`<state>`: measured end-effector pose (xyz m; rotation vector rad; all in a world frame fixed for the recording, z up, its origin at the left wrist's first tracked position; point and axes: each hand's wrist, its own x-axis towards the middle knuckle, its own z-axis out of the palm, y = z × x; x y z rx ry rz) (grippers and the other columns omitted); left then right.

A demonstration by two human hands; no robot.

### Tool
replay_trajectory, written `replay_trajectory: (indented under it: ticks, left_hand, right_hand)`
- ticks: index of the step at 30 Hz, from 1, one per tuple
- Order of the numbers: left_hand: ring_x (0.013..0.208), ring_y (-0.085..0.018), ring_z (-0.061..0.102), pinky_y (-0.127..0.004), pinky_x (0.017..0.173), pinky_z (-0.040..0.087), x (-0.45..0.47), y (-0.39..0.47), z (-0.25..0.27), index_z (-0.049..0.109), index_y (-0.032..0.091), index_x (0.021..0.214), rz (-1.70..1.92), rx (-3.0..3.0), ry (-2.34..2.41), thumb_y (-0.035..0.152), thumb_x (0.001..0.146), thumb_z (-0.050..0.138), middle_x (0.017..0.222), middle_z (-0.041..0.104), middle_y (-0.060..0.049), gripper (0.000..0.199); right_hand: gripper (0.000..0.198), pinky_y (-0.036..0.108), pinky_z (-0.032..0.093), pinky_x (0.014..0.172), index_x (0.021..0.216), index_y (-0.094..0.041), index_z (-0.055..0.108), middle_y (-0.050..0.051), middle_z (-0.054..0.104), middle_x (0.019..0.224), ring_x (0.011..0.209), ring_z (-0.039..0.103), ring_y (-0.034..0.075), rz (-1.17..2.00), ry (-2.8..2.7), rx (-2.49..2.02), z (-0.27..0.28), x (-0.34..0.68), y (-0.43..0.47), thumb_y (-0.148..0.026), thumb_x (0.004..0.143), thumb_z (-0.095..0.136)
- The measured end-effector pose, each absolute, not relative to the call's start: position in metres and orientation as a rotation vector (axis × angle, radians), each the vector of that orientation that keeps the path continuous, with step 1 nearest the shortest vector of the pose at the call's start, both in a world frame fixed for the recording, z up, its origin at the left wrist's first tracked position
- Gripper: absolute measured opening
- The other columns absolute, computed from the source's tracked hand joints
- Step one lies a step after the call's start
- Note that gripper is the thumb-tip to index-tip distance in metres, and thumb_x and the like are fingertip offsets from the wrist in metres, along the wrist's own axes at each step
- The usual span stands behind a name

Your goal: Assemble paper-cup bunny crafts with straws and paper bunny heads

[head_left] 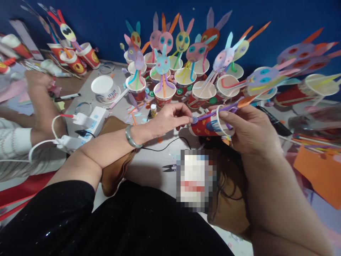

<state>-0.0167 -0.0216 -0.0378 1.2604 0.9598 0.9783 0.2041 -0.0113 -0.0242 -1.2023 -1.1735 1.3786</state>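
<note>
A red paper cup (204,128) lies on its side in the air, its mouth toward my right hand (254,129), which is closed around the rim. Purple strips (232,106) and an orange paper piece (243,102) stick out past that rim by my right fingers. At the cup's base end, my left hand (170,119) pinches a small bluish-purple disc (195,120) against the cup's side. A green bangle (130,137) circles my left wrist. Below the cup, a black cord (170,144) runs over the table.
Paper cups with rabbit-like paper figures (163,64) crowd the back by the blue wall. A white tub (102,87), a power strip (93,122) and small snips (169,168) lie nearer. Another person's hand (38,80) rests at left. Orange paper (318,174) is at right.
</note>
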Motion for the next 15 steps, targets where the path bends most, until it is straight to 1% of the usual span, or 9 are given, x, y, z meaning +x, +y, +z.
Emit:
replay_trajectory:
  ticks: [7, 10, 13, 15]
  left_hand:
    - [0.051, -0.004, 0.055, -0.019, 0.052, 0.044, -0.0149, -0.0229, -0.0352, 0.059, 0.016, 0.078, 0.973, 1.149, 0.96, 0.006, 0.086, 0.07, 0.061, 0.06, 0.006, 0.017]
    - [0.054, -0.005, 0.059, -0.019, 0.053, 0.047, -0.015, -0.0235, -0.0363, 0.057, 0.017, 0.078, 0.961, 1.12, 0.949, 0.008, 0.084, 0.075, 0.06, 0.06, 0.006, 0.021]
    - [0.058, -0.006, 0.063, -0.02, 0.057, 0.051, -0.0151, -0.0241, -0.0363, 0.058, 0.017, 0.083, 0.965, 1.081, 0.943, 0.013, 0.082, 0.08, 0.064, 0.061, 0.006, 0.023]
    - [0.06, -0.006, 0.064, -0.02, 0.059, 0.053, -0.0151, -0.0241, -0.0356, 0.06, 0.017, 0.089, 0.967, 1.048, 0.943, 0.014, 0.083, 0.08, 0.068, 0.064, 0.006, 0.021]
  right_hand:
    - [0.026, 0.039, 0.063, 0.081, 0.084, -0.026, 0.082, 0.001, 0.082, 0.088, 0.077, 0.074, 0.019, 1.364, -1.123, -1.221, -0.0242, 0.2023, -0.0105, -0.035, 0.062, 0.095]
    - [0.026, 0.04, 0.063, 0.083, 0.084, -0.026, 0.082, 0.001, 0.082, 0.089, 0.077, 0.074, 0.019, 1.354, -1.121, -1.23, -0.024, 0.2027, -0.0105, -0.036, 0.063, 0.095]
    - [0.028, 0.039, 0.063, 0.081, 0.082, -0.027, 0.082, 0.0, 0.082, 0.087, 0.075, 0.074, 0.018, 1.334, -1.122, -1.21, -0.0233, 0.203, -0.0101, -0.037, 0.06, 0.097]
    - [0.03, 0.038, 0.063, 0.077, 0.079, -0.027, 0.081, -0.001, 0.082, 0.085, 0.072, 0.073, 0.018, 1.314, -1.11, -1.19, -0.0227, 0.203, -0.0095, -0.038, 0.057, 0.098]
